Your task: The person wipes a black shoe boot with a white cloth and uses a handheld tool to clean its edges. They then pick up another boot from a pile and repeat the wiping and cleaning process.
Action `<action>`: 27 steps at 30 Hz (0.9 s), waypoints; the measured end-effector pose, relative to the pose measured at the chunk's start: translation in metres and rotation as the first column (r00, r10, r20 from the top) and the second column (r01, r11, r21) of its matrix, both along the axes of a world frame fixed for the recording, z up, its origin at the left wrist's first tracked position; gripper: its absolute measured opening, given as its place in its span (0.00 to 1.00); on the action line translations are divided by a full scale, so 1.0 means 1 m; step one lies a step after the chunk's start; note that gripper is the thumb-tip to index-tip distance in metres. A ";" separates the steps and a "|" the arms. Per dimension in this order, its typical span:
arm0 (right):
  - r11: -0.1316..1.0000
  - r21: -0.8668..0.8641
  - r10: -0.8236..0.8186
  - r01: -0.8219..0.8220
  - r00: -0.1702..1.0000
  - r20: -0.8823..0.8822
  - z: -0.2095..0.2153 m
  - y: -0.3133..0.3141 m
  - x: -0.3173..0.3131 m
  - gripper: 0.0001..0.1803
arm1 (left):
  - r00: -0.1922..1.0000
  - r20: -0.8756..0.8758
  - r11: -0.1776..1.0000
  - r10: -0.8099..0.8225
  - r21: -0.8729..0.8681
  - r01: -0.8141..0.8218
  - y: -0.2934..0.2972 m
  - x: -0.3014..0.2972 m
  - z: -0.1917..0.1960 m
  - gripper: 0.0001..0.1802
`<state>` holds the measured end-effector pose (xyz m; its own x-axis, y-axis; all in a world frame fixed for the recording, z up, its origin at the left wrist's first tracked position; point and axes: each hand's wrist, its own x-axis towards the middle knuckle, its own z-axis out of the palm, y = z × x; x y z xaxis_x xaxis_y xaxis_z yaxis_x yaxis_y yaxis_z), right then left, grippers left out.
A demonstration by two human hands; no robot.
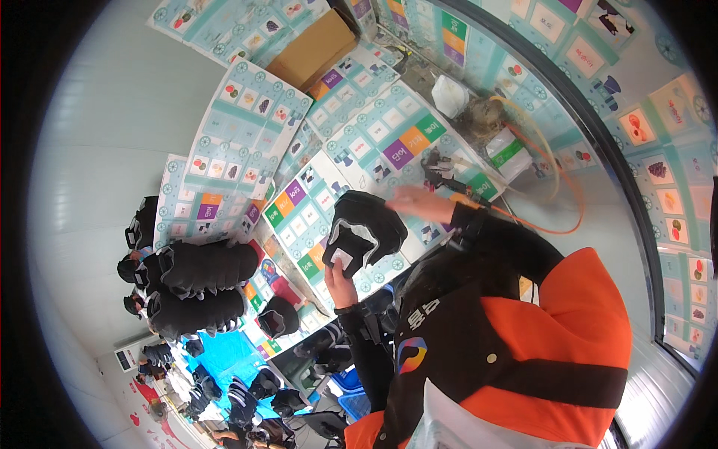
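My left hand (341, 286) is closed on the lower edge of a black cap (378, 213), which hangs over the patterned table. The cap's open underside faces me and shows a pale grey inner edge. Beside my left thumb a small white label (342, 258) sits on the black cloth. My right hand (422, 203) is at the cap's right side, blurred, with its fingers stretched toward it. Whether they touch the cloth I cannot tell. Right of that hand lies a dark tool (443, 173) joined to an orange hose (572, 224).
Long stacks of black caps (198, 310) stand at the left, near a single black cap (277, 318). A cardboard box (310, 51) is at the far side. A white-and-green pack (509, 155) lies at the right. Blue crates (354, 404) stand below the table; people work at lower left.
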<state>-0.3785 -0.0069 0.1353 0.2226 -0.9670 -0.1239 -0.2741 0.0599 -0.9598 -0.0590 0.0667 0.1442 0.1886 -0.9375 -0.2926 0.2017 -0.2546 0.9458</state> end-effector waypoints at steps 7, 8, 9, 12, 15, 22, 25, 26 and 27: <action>0.895 -0.435 -0.237 0.096 0.929 -0.282 0.032 0.006 0.026 0.32 | 0.961 0.268 0.985 -0.071 -0.134 0.110 -0.011 0.009 -0.004 0.18; 0.895 -0.435 -0.239 0.097 0.929 -0.284 0.028 0.007 0.025 0.32 | 0.780 0.617 0.943 -0.104 -0.190 0.275 -0.008 0.017 -0.005 0.20; 0.972 -0.211 -0.120 0.107 0.992 -0.047 0.025 0.007 0.023 0.31 | 0.494 0.869 0.893 -0.004 -0.219 0.393 -0.004 0.026 -0.006 0.24; 0.999 0.048 -0.026 0.016 0.974 0.226 0.009 -0.004 0.024 0.31 | 0.787 0.617 0.953 -0.024 -0.222 0.204 -0.001 0.041 -0.016 0.18; 0.999 -0.036 -0.024 0.029 0.991 0.131 0.041 -0.010 0.028 0.34 | 0.973 0.211 0.975 -0.088 -0.184 0.128 -0.001 0.037 0.004 0.17; 0.995 -0.095 -0.015 -0.018 0.939 -0.343 0.052 -0.046 0.033 0.43 | 0.754 0.642 0.908 -0.138 -0.221 0.355 -0.004 0.031 0.021 0.19; 0.995 -0.070 -0.082 0.074 0.988 -0.130 0.053 -0.049 0.034 0.39 | 0.463 0.886 0.891 0.040 -0.241 0.384 0.004 0.042 0.011 0.25; 0.995 -0.074 -0.070 0.060 0.989 -0.129 0.056 -0.043 0.033 0.39 | 0.461 0.886 0.895 0.050 -0.245 0.372 0.003 0.042 0.011 0.25; 0.994 -0.089 -0.062 0.062 0.998 0.002 0.058 -0.033 0.031 0.38 | 0.666 0.746 0.947 0.019 -0.226 0.227 -0.002 0.037 0.014 0.20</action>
<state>-0.3472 -0.0399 0.1936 0.1622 -0.9861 -0.0372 -0.2736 -0.0087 -0.9618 -0.0218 0.0646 0.1584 0.1209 -0.9781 0.1694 -0.5958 0.0650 0.8005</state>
